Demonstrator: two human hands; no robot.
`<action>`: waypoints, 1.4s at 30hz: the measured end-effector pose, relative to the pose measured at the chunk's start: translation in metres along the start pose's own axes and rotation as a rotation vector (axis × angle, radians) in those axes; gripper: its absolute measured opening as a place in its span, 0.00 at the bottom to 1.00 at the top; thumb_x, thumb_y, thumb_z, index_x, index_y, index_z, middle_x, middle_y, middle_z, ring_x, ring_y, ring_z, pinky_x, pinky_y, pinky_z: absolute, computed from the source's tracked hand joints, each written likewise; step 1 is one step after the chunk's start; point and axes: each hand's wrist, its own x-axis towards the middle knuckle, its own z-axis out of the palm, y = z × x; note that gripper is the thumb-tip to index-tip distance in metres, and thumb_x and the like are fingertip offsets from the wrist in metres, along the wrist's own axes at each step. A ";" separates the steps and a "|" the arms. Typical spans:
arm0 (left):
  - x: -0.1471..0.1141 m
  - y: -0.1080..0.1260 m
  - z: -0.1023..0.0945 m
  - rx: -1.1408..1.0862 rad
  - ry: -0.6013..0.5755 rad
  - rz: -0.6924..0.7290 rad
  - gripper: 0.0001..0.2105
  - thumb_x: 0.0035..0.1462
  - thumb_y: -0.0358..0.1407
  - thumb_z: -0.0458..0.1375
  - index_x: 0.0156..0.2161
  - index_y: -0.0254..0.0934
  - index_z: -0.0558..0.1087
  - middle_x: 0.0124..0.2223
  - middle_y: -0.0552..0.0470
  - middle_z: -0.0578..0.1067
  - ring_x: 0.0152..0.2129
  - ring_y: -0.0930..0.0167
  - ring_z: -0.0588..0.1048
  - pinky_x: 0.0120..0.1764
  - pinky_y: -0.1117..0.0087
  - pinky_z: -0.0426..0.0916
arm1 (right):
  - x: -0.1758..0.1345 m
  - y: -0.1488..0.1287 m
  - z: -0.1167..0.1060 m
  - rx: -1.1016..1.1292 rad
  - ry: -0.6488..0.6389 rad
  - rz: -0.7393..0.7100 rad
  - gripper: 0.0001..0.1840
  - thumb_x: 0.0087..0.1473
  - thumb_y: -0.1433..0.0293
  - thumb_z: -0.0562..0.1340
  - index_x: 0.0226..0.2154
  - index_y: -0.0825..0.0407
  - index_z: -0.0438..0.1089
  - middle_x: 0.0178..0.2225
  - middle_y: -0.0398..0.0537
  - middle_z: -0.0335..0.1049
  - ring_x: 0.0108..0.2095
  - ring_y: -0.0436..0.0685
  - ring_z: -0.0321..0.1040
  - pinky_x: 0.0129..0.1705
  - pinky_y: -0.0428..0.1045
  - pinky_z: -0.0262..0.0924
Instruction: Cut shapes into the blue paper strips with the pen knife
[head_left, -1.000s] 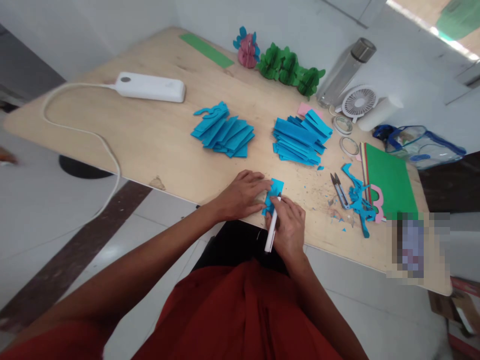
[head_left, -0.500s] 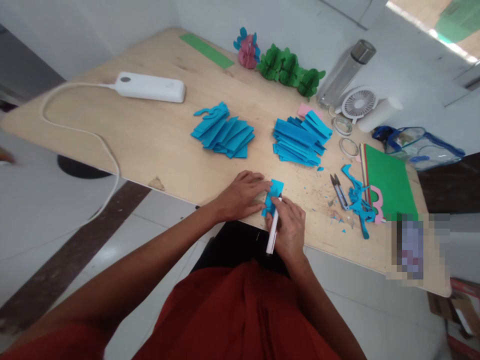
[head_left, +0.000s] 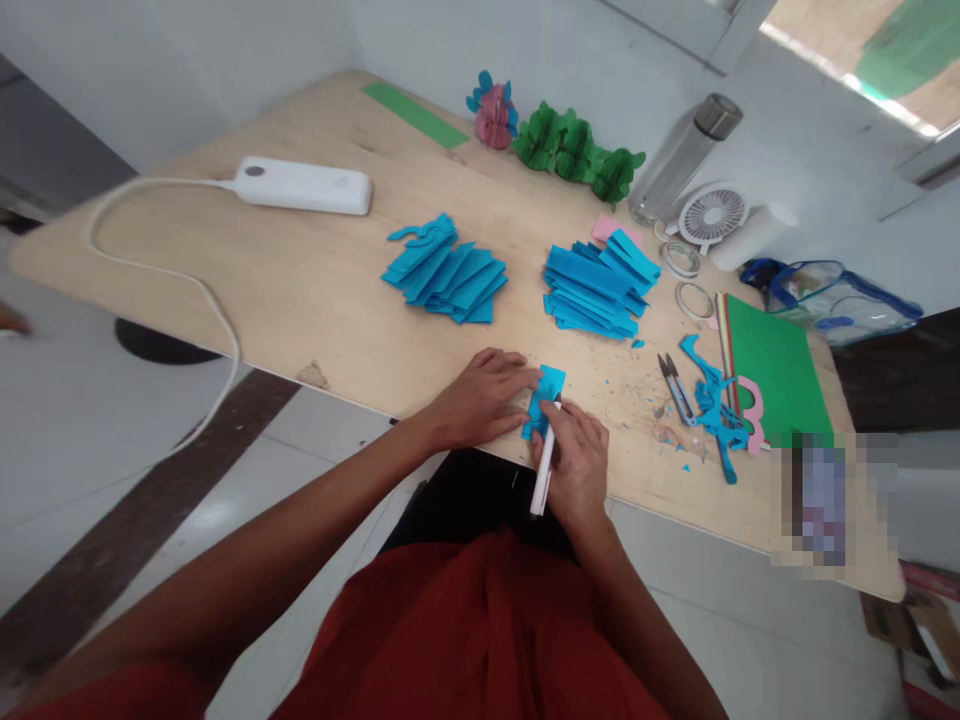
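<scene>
A small strip of blue paper (head_left: 548,386) lies near the front edge of the table, between my hands. My left hand (head_left: 487,400) rests on the wood to its left with fingers stretched out, their tips at the paper's left side. In my right hand (head_left: 577,455) is a white pen (head_left: 545,470), held slanted with its back end toward me and its front end over the paper. My right fingers cover part of the strip, and the exact contact of the tip is hidden.
Beyond my hands lie two piles of blue paper strips (head_left: 454,280) (head_left: 592,285). To the right are thread snips (head_left: 677,388), blue scraps (head_left: 712,400) and green sheets (head_left: 776,365). Behind stand green paper shapes (head_left: 574,145), a bottle (head_left: 682,160) and a small fan (head_left: 712,213). A white power bank (head_left: 307,187) lies left.
The view has shifted slightly, so the table sits a little lower in the picture. Both hands keep nearly the same place at the blue paper, with the pen still in my right hand.
</scene>
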 end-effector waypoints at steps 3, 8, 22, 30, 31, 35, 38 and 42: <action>0.000 0.000 0.001 0.002 0.011 -0.005 0.18 0.57 0.35 0.57 0.53 0.38 0.68 0.57 0.47 0.73 0.59 0.59 0.64 0.61 0.55 0.54 | 0.000 0.000 0.000 0.001 0.011 0.006 0.17 0.62 0.71 0.58 0.53 0.52 0.69 0.48 0.54 0.76 0.54 0.62 0.68 0.53 0.57 0.57; 0.000 0.000 0.002 0.017 0.021 -0.009 0.19 0.57 0.35 0.58 0.54 0.38 0.68 0.57 0.47 0.74 0.59 0.59 0.65 0.60 0.55 0.56 | 0.000 0.001 0.000 -0.015 0.004 -0.007 0.17 0.62 0.71 0.58 0.53 0.51 0.69 0.48 0.53 0.77 0.54 0.62 0.68 0.53 0.58 0.56; 0.000 0.001 0.002 0.015 0.030 -0.009 0.18 0.57 0.38 0.60 0.52 0.38 0.69 0.56 0.47 0.74 0.58 0.59 0.66 0.61 0.55 0.56 | -0.001 0.001 0.000 -0.011 -0.015 0.022 0.18 0.64 0.75 0.55 0.55 0.48 0.68 0.48 0.52 0.77 0.55 0.62 0.68 0.53 0.58 0.56; 0.000 0.000 0.003 0.018 0.045 -0.001 0.19 0.57 0.38 0.60 0.54 0.38 0.68 0.56 0.47 0.74 0.58 0.59 0.66 0.60 0.55 0.56 | -0.001 0.001 0.000 -0.009 -0.015 0.022 0.19 0.62 0.74 0.56 0.54 0.50 0.68 0.48 0.54 0.77 0.55 0.62 0.67 0.52 0.57 0.57; 0.000 0.000 0.003 0.019 0.046 0.001 0.19 0.57 0.38 0.60 0.54 0.38 0.68 0.56 0.47 0.74 0.58 0.59 0.65 0.61 0.56 0.56 | -0.001 0.001 0.000 -0.009 -0.015 0.022 0.18 0.62 0.74 0.57 0.54 0.50 0.68 0.48 0.54 0.77 0.55 0.62 0.67 0.52 0.58 0.57; -0.001 0.001 0.003 0.024 0.049 -0.008 0.19 0.57 0.38 0.60 0.54 0.38 0.68 0.56 0.48 0.74 0.58 0.60 0.65 0.61 0.56 0.55 | 0.000 0.000 0.000 -0.012 -0.020 0.026 0.18 0.62 0.74 0.57 0.54 0.49 0.68 0.47 0.54 0.77 0.54 0.63 0.68 0.52 0.58 0.57; -0.001 0.001 0.003 0.021 0.047 -0.018 0.20 0.57 0.39 0.60 0.54 0.38 0.68 0.55 0.47 0.74 0.58 0.60 0.65 0.60 0.57 0.55 | 0.000 -0.001 0.000 -0.019 -0.013 0.025 0.17 0.63 0.73 0.57 0.54 0.50 0.68 0.47 0.55 0.76 0.54 0.62 0.68 0.52 0.58 0.58; -0.001 0.001 0.003 0.009 0.045 -0.021 0.19 0.57 0.40 0.61 0.53 0.38 0.68 0.56 0.47 0.74 0.58 0.60 0.65 0.61 0.56 0.55 | 0.000 -0.001 0.000 -0.023 -0.012 0.023 0.17 0.63 0.71 0.58 0.54 0.51 0.69 0.47 0.55 0.76 0.54 0.62 0.68 0.52 0.57 0.58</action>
